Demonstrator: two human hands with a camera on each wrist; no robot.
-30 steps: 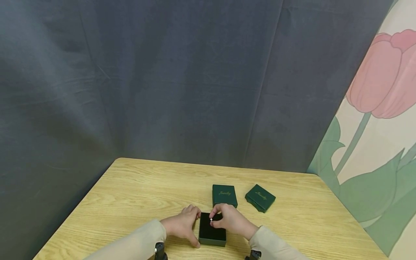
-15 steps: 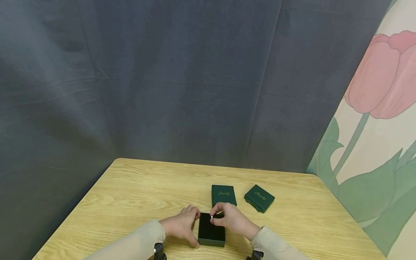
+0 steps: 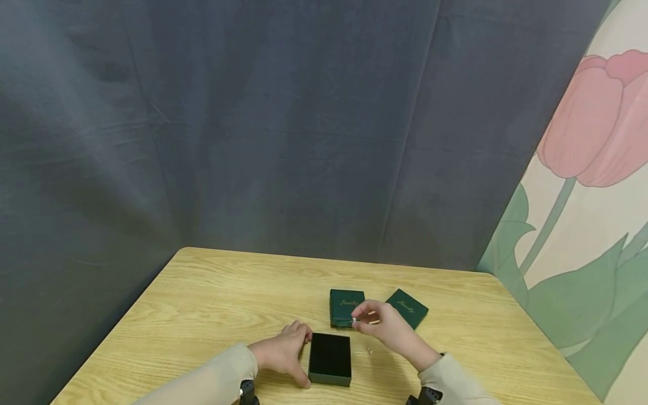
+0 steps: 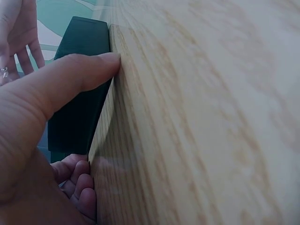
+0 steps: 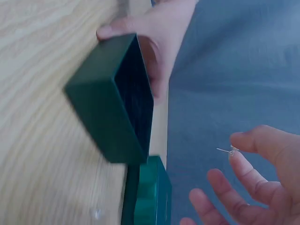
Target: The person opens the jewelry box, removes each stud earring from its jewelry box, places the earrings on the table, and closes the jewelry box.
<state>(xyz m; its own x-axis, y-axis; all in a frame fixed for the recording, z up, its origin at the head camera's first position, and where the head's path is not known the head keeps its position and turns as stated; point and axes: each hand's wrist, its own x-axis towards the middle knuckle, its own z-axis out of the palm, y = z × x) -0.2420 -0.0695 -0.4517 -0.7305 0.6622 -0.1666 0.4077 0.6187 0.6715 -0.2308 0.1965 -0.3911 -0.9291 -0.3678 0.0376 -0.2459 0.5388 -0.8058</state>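
Note:
A green jewelry box (image 3: 329,359) with a black inside sits uncovered on the table. My left hand (image 3: 283,352) holds it from the left, thumb at the near corner and fingers at the far one. Beyond the box, my right hand (image 3: 387,328) is raised over the table. Its thumb and index fingertip pinch a small stud earring (image 5: 231,151) with a thin pin, and the other fingers are spread. Another tiny shiny piece (image 3: 369,350) lies on the wood to the right of the box.
Behind the box lies a green case (image 3: 342,304) marked "Jewelry", partly overlapped by my right fingers. A second green case (image 3: 408,308), set at an angle, is to its right. The wooden table (image 3: 228,292) ends at a dark curtain (image 3: 304,140).
My right hand has lifted off the box's black inside and moved right and away from me, carrying the earring. The tiny piece on the table now shows. My left hand stays put.

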